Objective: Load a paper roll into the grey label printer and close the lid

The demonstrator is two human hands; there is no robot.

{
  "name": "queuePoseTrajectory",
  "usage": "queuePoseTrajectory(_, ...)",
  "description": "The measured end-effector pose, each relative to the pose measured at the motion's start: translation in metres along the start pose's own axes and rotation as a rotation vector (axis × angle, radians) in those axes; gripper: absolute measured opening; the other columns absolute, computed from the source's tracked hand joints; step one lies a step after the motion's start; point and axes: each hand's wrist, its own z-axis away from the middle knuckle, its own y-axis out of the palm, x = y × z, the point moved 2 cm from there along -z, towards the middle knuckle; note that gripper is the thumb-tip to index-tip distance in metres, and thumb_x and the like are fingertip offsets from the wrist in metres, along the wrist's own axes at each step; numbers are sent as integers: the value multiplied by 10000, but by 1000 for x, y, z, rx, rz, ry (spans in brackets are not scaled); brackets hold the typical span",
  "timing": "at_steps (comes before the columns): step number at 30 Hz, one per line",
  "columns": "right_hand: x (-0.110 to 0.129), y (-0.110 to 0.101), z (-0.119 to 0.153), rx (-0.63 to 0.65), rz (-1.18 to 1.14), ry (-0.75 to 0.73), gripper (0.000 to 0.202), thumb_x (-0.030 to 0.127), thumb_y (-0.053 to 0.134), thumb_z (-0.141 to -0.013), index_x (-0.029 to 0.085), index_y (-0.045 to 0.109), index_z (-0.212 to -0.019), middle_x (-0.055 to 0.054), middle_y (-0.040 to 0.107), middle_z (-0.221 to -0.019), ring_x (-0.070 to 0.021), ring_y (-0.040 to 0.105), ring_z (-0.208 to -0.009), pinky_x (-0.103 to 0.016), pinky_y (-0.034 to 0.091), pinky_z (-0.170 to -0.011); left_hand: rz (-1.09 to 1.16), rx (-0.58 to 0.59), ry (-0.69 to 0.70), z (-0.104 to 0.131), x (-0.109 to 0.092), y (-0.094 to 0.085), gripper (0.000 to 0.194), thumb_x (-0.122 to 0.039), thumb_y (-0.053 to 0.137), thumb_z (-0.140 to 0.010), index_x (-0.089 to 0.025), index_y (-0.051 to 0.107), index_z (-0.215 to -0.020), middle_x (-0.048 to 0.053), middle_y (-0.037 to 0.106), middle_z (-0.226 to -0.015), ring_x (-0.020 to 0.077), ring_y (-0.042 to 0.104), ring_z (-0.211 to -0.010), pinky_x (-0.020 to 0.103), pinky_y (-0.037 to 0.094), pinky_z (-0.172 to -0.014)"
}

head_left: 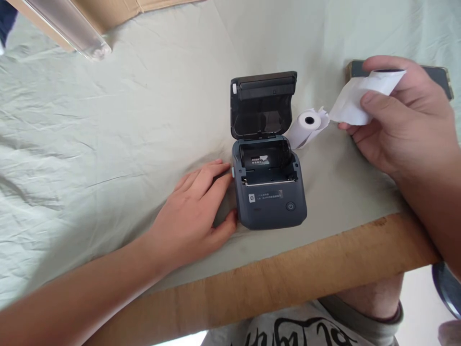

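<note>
A dark blue label printer (270, 211) stands on the cloth-covered table with its black lid (264, 105) raised and its paper bay showing no roll. My left hand (190, 206) rests on the cloth at the printer's left side, fingers apart, fingertips touching its edge. At the right, my right hand (399, 110) holds a white paper piece (360, 98) between thumb and fingers; a dark round edge shows at its top. Just right of the printer's hinge, a white paper roll (300, 129) with a dark core and a torn end lies on the cloth.
A phone (437, 79) lies behind my right hand. Cardboard (118, 12) and a clear plastic piece (81, 29) are at the top left. The wooden table edge (273, 274) runs across the front, with my clothed lap below it.
</note>
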Motion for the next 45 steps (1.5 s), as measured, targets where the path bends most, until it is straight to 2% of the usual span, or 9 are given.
queuePoseTrajectory(7, -11, -13, -10, -172, 7, 103, 438, 456, 856, -971, 453, 768, -1400, -41, 757, -1306, -238, 773, -1001, -372, 662, -578, -12, 27, 3, 0, 0, 0, 513, -355, 571, -1094, -226, 666, -1581, 152, 722, -1683, 403, 658, -1648, 588, 592, -1381)
queuePoseTrajectory(11, -14, -17, -11, -199, 15, 156, 410, 448, 884, -937, 424, 777, -1332, -44, 742, -1238, -210, 739, -892, -311, 535, -477, -14, -30, 16, 0, 0, 1, 509, -343, 565, -1096, -210, 665, -1577, 168, 726, -1673, 413, 666, -1637, 606, 591, -1381)
queuePoseTrajectory(16, -12, -15, 3, -132, 96, -10, 575, 589, 1057, -890, 477, 706, -1332, 72, 669, -999, -79, 580, -655, -290, 446, -553, -5, -20, 27, 1, 0, 1, 488, -359, 556, -1111, -210, 661, -1563, 175, 732, -1669, 412, 663, -1648, 607, 601, -1375)
queuePoseTrajectory(21, -6, -3, 4, -155, 116, -61, 475, 700, 951, -956, 402, 726, -1250, 42, 715, -1063, -129, 689, -734, -353, 532, -615, -13, -22, 12, 1, 0, -1, 498, -359, 546, -1102, -212, 663, -1564, 165, 732, -1678, 403, 663, -1650, 598, 600, -1375)
queuePoseTrajectory(24, -2, 5, 0, -205, 68, 18, 411, 684, 858, -979, 361, 783, -1222, -13, 741, -1014, -188, 740, -780, -362, 579, -579, -4, 4, 0, 0, -1, -1, 513, -352, 577, -1084, -223, 667, -1573, 159, 731, -1679, 406, 662, -1649, 599, 594, -1381)
queuePoseTrajectory(29, -9, -3, 0, -186, 59, 75, 450, 659, 859, -980, 407, 683, -1309, 17, 749, -1006, -137, 626, -630, -349, 493, -562, 8, 20, 4, -2, 0, -4, 509, -342, 586, -1083, -221, 676, -1569, 165, 731, -1676, 418, 665, -1645, 620, 595, -1382)
queuePoseTrajectory(36, -14, -18, -7, -200, -54, 105, 328, 461, 854, -927, 397, 674, -1193, 22, 731, -971, -219, 750, -816, -382, 507, -600, -2, 55, 24, -2, 0, -5, 501, -382, 561, -1105, -209, 664, -1564, 182, 728, -1682, 421, 662, -1655, 622, 617, -1365)
queuePoseTrajectory(41, -19, -17, -9, -184, 48, 63, 309, 563, 824, -1003, 379, 699, -1218, -7, 741, -1042, -238, 781, -895, -417, 559, -642, -9, 24, 1, -2, -1, -4, 493, -373, 531, -1111, -217, 664, -1559, 163, 726, -1681, 397, 648, -1670, 593, 595, -1388)
queuePoseTrajectory(45, -20, -13, -3, -87, 165, -122, 528, 783, 855, -1029, 422, 658, -1361, 25, 743, -1228, -185, 772, -920, -409, 558, -710, 1, 45, 23, -3, 0, -5, 495, -366, 555, -1110, -193, 669, -1559, 185, 723, -1690, 420, 659, -1656, 620, 615, -1362)
